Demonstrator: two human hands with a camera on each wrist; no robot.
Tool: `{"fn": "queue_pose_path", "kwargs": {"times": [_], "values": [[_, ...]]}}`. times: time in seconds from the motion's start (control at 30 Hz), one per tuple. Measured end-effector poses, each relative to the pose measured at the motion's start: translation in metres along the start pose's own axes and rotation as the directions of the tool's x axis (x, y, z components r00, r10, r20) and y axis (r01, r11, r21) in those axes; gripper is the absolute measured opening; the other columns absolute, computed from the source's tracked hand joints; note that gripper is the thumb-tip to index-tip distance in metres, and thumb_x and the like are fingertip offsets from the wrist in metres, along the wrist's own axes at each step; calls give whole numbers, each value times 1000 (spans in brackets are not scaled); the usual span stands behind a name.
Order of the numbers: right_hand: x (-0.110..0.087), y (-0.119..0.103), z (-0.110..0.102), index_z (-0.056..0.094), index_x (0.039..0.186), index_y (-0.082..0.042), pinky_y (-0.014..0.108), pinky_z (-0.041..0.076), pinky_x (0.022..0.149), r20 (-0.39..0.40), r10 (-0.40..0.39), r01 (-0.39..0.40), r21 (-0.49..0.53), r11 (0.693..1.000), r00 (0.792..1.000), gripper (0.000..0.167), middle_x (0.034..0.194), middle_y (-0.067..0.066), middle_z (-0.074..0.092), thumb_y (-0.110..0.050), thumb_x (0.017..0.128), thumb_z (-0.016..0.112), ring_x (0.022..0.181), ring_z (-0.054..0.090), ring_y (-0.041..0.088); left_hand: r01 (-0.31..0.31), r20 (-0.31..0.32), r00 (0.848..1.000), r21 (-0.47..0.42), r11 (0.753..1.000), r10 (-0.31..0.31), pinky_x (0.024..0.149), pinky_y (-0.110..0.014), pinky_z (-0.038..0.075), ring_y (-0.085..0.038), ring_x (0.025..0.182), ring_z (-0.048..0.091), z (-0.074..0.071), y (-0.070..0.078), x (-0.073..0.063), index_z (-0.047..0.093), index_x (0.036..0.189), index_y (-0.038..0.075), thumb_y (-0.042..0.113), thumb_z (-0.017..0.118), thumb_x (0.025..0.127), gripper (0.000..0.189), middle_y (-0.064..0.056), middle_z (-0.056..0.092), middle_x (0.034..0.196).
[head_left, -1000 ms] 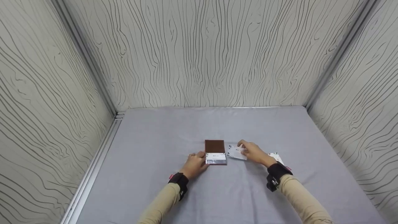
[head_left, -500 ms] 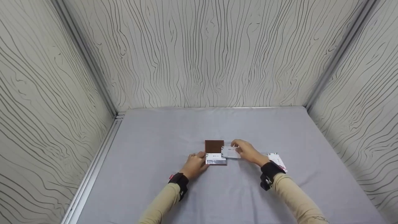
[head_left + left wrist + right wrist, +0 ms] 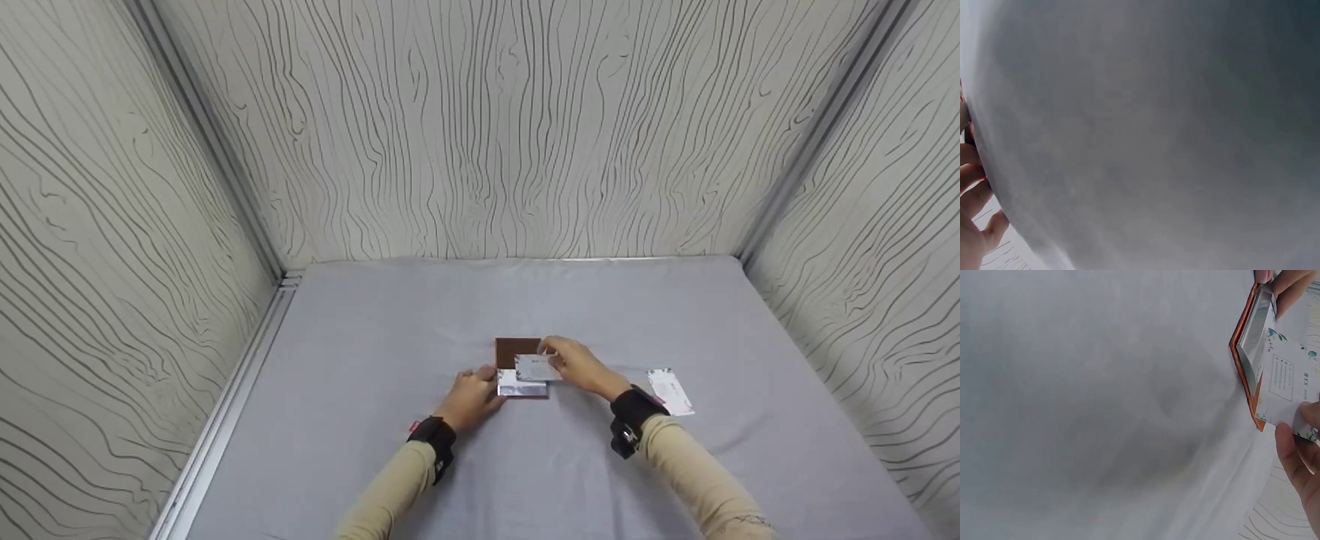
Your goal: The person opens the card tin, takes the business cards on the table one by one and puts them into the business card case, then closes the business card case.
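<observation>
An open brown business card holder (image 3: 513,346) lies on the cloth, with white cards and a shiny strip in its near half. My left hand (image 3: 469,397) holds the holder by its left edge; in the right wrist view its thumb and fingers are at the holder's corner. Between thumb and fingers, my right hand (image 3: 581,364) pinches a white business card (image 3: 1286,379) printed with leaves and text. That card is over the holder, covering part of both halves. From the head view I cannot tell whether it touches the cards below. The left wrist view shows mostly cloth and some fingers (image 3: 976,197).
Another white card (image 3: 673,393) lies tilted on the grey cloth (image 3: 420,315), to the right of my right wrist. Wood-patterned walls (image 3: 480,135) enclose the back and sides. A metal rail (image 3: 225,409) runs along the left edge.
My right hand has moved left with the business card, bringing it from beside the holder to over it. The card on the cloth has come into fuller view. My left hand has stayed put.
</observation>
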State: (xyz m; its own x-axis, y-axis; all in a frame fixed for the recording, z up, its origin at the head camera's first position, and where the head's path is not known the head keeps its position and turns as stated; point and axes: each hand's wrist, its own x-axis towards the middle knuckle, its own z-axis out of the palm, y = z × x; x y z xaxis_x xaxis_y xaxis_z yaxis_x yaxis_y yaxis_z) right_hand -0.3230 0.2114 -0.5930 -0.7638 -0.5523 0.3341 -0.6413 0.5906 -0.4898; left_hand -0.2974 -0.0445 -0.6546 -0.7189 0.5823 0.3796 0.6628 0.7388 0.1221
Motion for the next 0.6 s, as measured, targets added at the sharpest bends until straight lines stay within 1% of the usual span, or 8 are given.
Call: {"fn": "queue_pose_path", "kwargs": {"times": [0.17, 0.27, 0.43, 0.6], "values": [[6, -7, 7, 64, 108, 4, 49, 49, 90, 7, 12, -12, 2, 1000, 1000, 28, 105, 17, 67, 16, 83, 59, 101, 63, 35, -11, -32, 999, -23, 1000, 10, 87, -46, 48, -27, 98, 65, -2, 1, 0, 73, 107, 7, 29, 70, 92, 27, -9, 64, 112], [10, -11, 12, 64, 107, 3, 49, 49, 90, 9, 5, -5, 3, 1000, 1000, 26, 104, 16, 67, 15, 84, 60, 101, 64, 34, -14, -45, 999, -15, 1000, 13, 86, -46, 49, -27, 97, 65, -3, 2, 0, 73, 107, 7, 28, 71, 92, 26, -9, 64, 111], [15, -14, 19, 64, 105, 3, 47, 50, 88, 8, -20, 20, -5, 1000, 1000, 26, 102, 16, 68, 16, 83, 61, 98, 65, 33, -4, -34, 999, -15, 1000, 4, 85, -47, 49, -28, 97, 65, -5, 2, 0, 71, 110, 4, 27, 71, 92, 29, -10, 64, 111], [17, -15, 23, 65, 104, 2, 47, 51, 87, 4, -20, 20, -24, 1000, 1000, 27, 101, 15, 68, 17, 82, 61, 98, 65, 32, -1, -21, 1000, -9, 1000, 1, 86, -47, 48, -27, 96, 65, -5, 3, 0, 70, 109, 3, 28, 71, 91, 30, -10, 64, 110]]}}
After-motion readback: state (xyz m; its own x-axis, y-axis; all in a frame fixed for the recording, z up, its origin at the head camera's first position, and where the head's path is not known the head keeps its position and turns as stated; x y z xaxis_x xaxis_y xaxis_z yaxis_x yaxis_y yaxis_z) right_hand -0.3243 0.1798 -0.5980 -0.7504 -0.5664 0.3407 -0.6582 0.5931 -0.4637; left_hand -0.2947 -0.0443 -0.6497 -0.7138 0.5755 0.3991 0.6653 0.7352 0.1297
